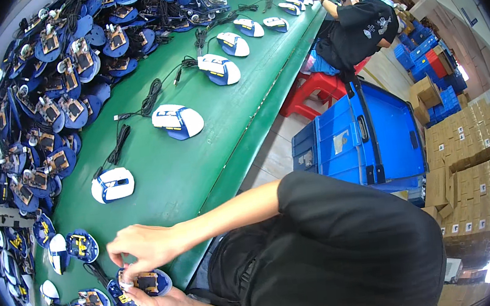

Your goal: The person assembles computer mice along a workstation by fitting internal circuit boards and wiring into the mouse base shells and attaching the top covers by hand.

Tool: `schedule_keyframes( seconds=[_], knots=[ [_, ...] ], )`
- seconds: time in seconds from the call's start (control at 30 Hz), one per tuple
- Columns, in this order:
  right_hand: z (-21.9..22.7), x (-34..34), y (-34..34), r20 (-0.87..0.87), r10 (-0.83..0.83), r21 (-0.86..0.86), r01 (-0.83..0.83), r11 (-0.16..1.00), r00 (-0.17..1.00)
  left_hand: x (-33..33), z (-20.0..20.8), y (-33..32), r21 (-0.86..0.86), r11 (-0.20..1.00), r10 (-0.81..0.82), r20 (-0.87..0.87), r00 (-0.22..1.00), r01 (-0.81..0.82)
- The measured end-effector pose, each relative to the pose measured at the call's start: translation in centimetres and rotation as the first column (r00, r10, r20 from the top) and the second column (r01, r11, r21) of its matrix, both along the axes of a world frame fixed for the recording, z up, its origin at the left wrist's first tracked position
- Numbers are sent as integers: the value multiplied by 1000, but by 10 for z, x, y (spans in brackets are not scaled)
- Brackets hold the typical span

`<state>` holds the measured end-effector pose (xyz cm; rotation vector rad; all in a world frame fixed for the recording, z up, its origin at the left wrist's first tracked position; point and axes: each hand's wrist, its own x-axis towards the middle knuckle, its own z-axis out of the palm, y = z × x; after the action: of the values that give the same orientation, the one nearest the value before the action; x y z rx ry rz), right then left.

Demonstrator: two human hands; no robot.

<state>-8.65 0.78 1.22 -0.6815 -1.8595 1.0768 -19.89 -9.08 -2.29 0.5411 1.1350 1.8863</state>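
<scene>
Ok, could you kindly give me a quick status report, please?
Left hand holding opened computer mouse. Right hand, fingertips at its exposed insides. No obstruction seen; opened mouse halves nearby on green bench.

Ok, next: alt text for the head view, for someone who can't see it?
A person's left hand holds an opened blue computer mouse over a green bench while the right hand works at its inside. White-and-blue mice line the bench beside a heap of blue mouse parts.

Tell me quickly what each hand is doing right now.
Left hand: holding an opened mouse.
Right hand: bent over the same mouse; whether it grips a part cannot be told.
</scene>
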Motion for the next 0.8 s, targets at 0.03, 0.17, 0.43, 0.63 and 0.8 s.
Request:
schedule_keyframes(
  seconds=[0.03, 0.17, 0.43, 0.63, 0.8],
  knots=[
    [3, 8, -4, 5, 19, 67, -20, 998, 1000, 0, -1, -3, -7, 1000, -13, 103, 995, 13],
    [-11, 13, -12, -20, 96, -151, -98, 984, 995, -7, -3, -2, 68, 990, -130, 144, 981, 121],
    [-14, 16, -11, 17, 40, 316, -43, 948, 999, -11, -2, -6, 118, 972, -220, 165, 961, 202],
    [-8, 2, -33, -1, -65, -382, 60, 922, 998, 14, 6, 7, -54, 986, 151, -112, 982, -157],
    [-11, -23, -79, -104, -403, 47, 409, 911, 909, 4, -2, 5, 67, 989, 135, -93, 986, -129]
  ],
)
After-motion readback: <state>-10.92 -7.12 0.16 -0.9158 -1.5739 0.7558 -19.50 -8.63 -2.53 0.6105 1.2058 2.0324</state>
